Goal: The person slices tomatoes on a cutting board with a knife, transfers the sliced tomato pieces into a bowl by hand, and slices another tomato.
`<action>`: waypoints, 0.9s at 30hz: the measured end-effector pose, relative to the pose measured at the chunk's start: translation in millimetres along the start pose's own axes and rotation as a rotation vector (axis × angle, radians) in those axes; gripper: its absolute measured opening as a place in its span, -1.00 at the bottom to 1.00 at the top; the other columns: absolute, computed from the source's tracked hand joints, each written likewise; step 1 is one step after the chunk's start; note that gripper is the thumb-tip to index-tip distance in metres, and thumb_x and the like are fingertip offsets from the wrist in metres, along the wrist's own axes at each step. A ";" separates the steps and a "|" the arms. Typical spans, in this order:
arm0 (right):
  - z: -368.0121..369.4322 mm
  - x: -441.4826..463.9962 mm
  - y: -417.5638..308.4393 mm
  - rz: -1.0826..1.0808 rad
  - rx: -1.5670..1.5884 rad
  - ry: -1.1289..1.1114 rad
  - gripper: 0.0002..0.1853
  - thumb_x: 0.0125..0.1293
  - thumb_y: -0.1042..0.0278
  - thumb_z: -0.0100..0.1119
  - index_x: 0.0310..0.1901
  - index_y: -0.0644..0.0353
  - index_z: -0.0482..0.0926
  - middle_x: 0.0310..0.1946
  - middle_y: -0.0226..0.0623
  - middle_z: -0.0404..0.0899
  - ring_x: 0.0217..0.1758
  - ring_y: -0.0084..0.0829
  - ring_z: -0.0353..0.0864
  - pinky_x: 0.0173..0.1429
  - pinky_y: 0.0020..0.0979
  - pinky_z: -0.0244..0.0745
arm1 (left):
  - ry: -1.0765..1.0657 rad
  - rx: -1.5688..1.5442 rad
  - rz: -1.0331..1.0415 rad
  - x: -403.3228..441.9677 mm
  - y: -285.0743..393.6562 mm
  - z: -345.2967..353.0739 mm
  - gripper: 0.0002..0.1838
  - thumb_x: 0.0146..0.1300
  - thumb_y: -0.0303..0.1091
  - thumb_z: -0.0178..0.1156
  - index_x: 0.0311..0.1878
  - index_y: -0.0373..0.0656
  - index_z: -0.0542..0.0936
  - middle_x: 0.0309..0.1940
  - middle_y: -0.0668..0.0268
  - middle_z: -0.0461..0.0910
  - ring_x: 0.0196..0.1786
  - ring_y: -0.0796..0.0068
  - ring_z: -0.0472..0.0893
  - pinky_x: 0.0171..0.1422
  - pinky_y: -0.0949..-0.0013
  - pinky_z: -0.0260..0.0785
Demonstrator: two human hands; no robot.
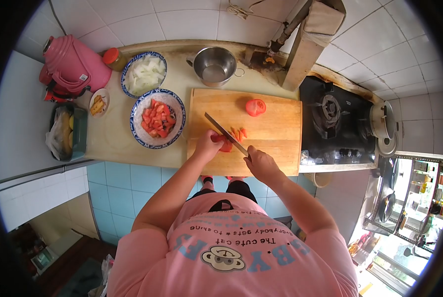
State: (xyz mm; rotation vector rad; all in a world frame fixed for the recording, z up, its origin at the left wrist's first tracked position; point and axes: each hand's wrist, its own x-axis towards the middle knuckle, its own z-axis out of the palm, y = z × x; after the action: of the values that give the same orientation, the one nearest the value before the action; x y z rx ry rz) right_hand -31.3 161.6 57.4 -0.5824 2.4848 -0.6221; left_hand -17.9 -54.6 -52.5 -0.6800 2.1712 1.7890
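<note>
My right hand [262,163] is wrapped round the handle of a kitchen knife [226,133], whose blade slants up and left over the wooden cutting board [276,136]. Under the fingers of my left hand [209,145] lies a piece of tomato [226,146], held against the board beside the blade. Several cut tomato pieces [239,133] lie just right of the blade. Farther back on the board rests a tomato half [255,107]. Left of the board, a blue-rimmed bowl [134,121] holds chopped tomato [158,119]. The knife partly hides the tomato under my left hand.
Behind the bowl stands a patterned plate [124,79] of pale sliced vegetable [146,74]. A metal pot [214,67] sits behind the board, and a black gas stove [338,123] adjoins its right. A pink thermos [80,64], a lidded jar [114,59] and a small dish [105,94] are at the left.
</note>
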 end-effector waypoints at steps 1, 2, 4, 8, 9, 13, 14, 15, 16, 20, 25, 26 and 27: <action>7.0 4.0 2.9 -0.029 -0.023 0.034 -0.78 0.37 0.32 0.15 -0.16 0.26 0.36 -0.46 0.08 0.60 -0.30 0.13 0.63 -0.22 0.01 0.52 | 0.013 0.011 0.010 0.1 -1.0 0.5 -0.68 0.13 -0.38 0.39 -0.12 -0.28 0.52 -0.39 0.16 0.63 -0.51 0.36 0.64 -0.42 0.32 0.51; 13.1 7.3 5.3 -0.058 -0.046 0.069 -0.78 0.36 0.32 0.14 -0.14 0.26 0.36 -0.46 0.06 0.60 -0.31 0.12 0.64 -0.22 0.00 0.53 | 0.011 0.012 0.010 0.2 -2.2 1.1 -0.68 0.13 -0.38 0.39 -0.12 -0.28 0.52 -0.39 0.16 0.63 -0.51 0.36 0.64 -0.42 0.32 0.51; 17.1 14.3 3.9 -0.062 -0.056 0.074 -0.78 0.37 0.32 0.13 -0.13 0.26 0.37 -0.45 0.06 0.60 -0.31 0.10 0.64 -0.22 -0.01 0.54 | 0.040 0.018 0.069 0.0 -3.3 2.4 -0.67 0.14 -0.36 0.39 -0.11 -0.30 0.52 -0.35 0.12 0.65 -0.51 0.35 0.64 -0.42 0.31 0.51; 36.7 31.0 8.4 -0.089 -0.031 0.123 -0.76 0.36 0.33 0.16 -0.15 0.24 0.31 -0.43 0.11 0.59 -0.30 0.17 0.61 -0.24 0.05 0.50 | 0.030 0.003 0.028 -2.0 -5.0 2.3 -0.66 0.11 -0.37 0.40 -0.10 -0.29 0.53 -0.31 0.10 0.65 -0.40 0.28 0.67 -0.31 0.25 0.53; 39.8 33.9 7.4 -0.088 -0.028 0.124 -0.76 0.36 0.33 0.16 -0.15 0.24 0.31 -0.43 0.11 0.59 -0.30 0.17 0.61 -0.24 0.05 0.50 | 0.036 0.055 0.088 -0.3 -12.6 3.1 -0.66 0.09 -0.40 0.39 -0.10 -0.28 0.53 -0.30 0.10 0.65 -0.32 0.23 0.67 -0.22 0.22 0.52; 51.0 37.6 9.5 -0.033 -0.008 0.190 -0.75 0.35 0.34 0.18 -0.14 0.24 0.32 -0.42 0.13 0.60 -0.32 0.20 0.60 -0.26 0.05 0.50 | 0.090 0.111 0.230 -9.7 -33.9 5.9 -0.64 0.02 -0.45 0.37 -0.09 -0.24 0.54 -0.26 0.08 0.63 -0.11 0.08 0.62 0.01 0.16 0.48; 52.1 37.5 11.9 -0.006 0.037 0.213 -0.75 0.34 0.34 0.19 -0.14 0.25 0.33 -0.41 0.13 0.60 -0.31 0.21 0.60 -0.27 0.04 0.50 | 0.089 0.113 0.231 -11.8 -35.1 5.8 -0.64 0.02 -0.45 0.37 -0.09 -0.24 0.54 -0.26 0.08 0.63 -0.11 0.08 0.62 0.01 0.16 0.48; 51.2 36.6 14.2 -0.005 0.039 0.213 -0.75 0.34 0.34 0.19 -0.14 0.25 0.33 -0.41 0.13 0.60 -0.31 0.21 0.60 -0.27 0.04 0.50 | 0.075 0.095 0.255 -14.7 -36.3 5.6 -0.64 0.01 -0.45 0.37 -0.09 -0.24 0.54 -0.25 0.07 0.62 -0.12 0.07 0.62 0.01 0.16 0.48; 48.6 36.9 17.8 -0.019 0.112 0.215 -0.73 0.34 0.31 0.20 -0.14 0.26 0.34 -0.40 0.13 0.61 -0.30 0.18 0.62 -0.26 0.04 0.51 | 0.062 0.077 0.281 -16.5 -37.0 5.1 -0.64 0.01 -0.45 0.37 -0.09 -0.23 0.54 -0.24 0.07 0.61 -0.12 0.06 0.61 0.02 0.15 0.47; 23.9 22.3 17.4 -0.055 0.291 0.161 -0.69 0.30 0.30 0.27 -0.19 0.28 0.33 -0.44 0.10 0.61 -0.30 0.19 0.62 -0.26 0.03 0.49 | 0.047 0.087 0.273 -24.5 -28.4 -0.4 -0.63 0.00 -0.46 0.37 -0.08 -0.22 0.54 -0.22 0.05 0.62 -0.11 0.04 0.62 0.02 0.15 0.48; -14.2 1.8 11.4 -0.060 0.175 0.033 -0.73 0.32 0.30 0.26 -0.23 0.26 0.36 -0.47 0.05 0.59 -0.34 0.15 0.62 -0.27 0.02 0.49 | 0.021 0.140 0.246 -21.7 -20.7 -0.3 -0.65 0.02 -0.49 0.32 -0.07 -0.23 0.54 -0.18 0.03 0.63 -0.06 0.04 0.63 0.05 0.16 0.48; -21.3 -0.2 8.8 -0.056 0.131 -0.015 -0.73 0.32 0.30 0.25 -0.22 0.25 0.36 -0.47 0.03 0.59 -0.34 0.14 0.62 -0.25 0.02 0.49 | 0.022 0.139 0.246 -21.1 -18.9 -1.0 -0.65 0.02 -0.49 0.32 -0.07 -0.23 0.54 -0.18 0.03 0.63 -0.06 0.04 0.63 0.05 0.16 0.48; -25.9 -1.4 7.4 -0.053 0.086 -0.064 -0.74 0.33 0.30 0.24 -0.22 0.25 0.37 -0.47 0.02 0.59 -0.33 0.12 0.62 -0.24 0.01 0.50 | 0.014 0.143 0.260 -20.4 -16.8 -1.8 -0.65 0.03 -0.48 0.32 -0.06 -0.23 0.54 -0.18 0.04 0.63 -0.06 0.04 0.63 0.06 0.16 0.48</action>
State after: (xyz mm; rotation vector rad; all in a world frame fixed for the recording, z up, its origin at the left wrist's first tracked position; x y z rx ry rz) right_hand -46.9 176.3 73.9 -0.6264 2.3772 -0.7160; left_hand 8.2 -54.7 -56.9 -0.3934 2.4633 1.7260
